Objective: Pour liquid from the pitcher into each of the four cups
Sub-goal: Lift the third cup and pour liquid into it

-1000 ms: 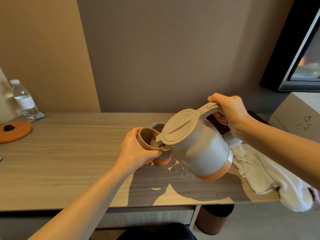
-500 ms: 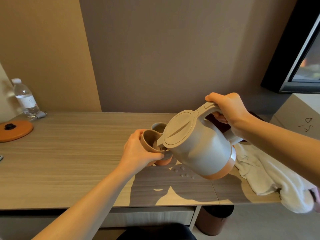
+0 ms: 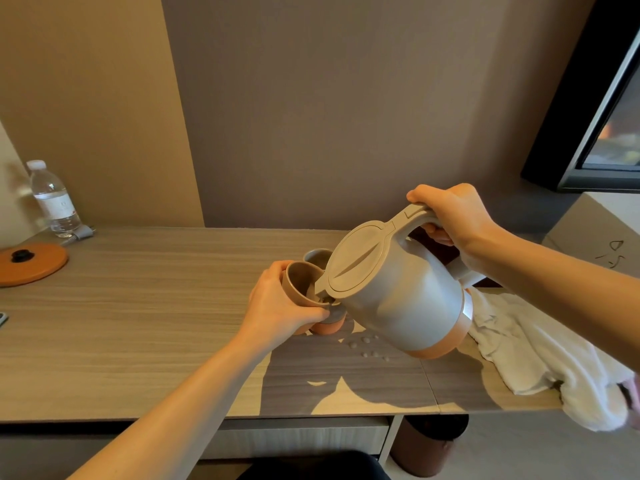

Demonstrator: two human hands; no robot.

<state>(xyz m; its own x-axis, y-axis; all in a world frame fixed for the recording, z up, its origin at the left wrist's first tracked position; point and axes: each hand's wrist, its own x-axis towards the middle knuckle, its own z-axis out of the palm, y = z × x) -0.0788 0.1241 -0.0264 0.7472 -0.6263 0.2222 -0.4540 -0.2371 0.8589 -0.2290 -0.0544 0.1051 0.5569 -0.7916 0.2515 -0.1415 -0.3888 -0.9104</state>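
1. near the middle of the worktop (image 3: 138,306), a little toward its back edge, the left hand (image 3: 280,306) has fingers and thumb curled round a tan cup (image 3: 299,282). it holds the cup off the surface, tipped toward the pitcher.
2. the right hand (image 3: 450,213) has its fingers wrapped round the handle of the grey pitcher (image 3: 398,299), which has an orange band at its base. the pitcher hangs in the air over the worktop's right half, tilted to the left with its lid shut. its spout reaches over the tan cup's rim.
3. the tan cup's inside is in shadow, so whether liquid runs from the spout or stands in the cup cannot be told.
4. a grey cup (image 3: 313,257) stands just behind the tan cup. the pitcher's lid partly hides its mouth, and its contents cannot be seen.
5. a third cup (image 3: 329,325), grey above an orange base, sits on the worktop under the spout, just beside the left thumb. its mouth is hidden.
6. water drops (image 3: 367,346) lie on the worktop beneath the pitcher.
7. a white towel (image 3: 540,348) lies at the right end and hangs over the front edge.
8. at the far left corner stands a clear plastic water bottle (image 3: 52,199) with a white cap. an orange lid (image 3: 33,263) with a black knob lies in front of it by the left edge.
9. a brown bin (image 3: 429,445) stands on the floor below the worktop's right part, its inside dark.
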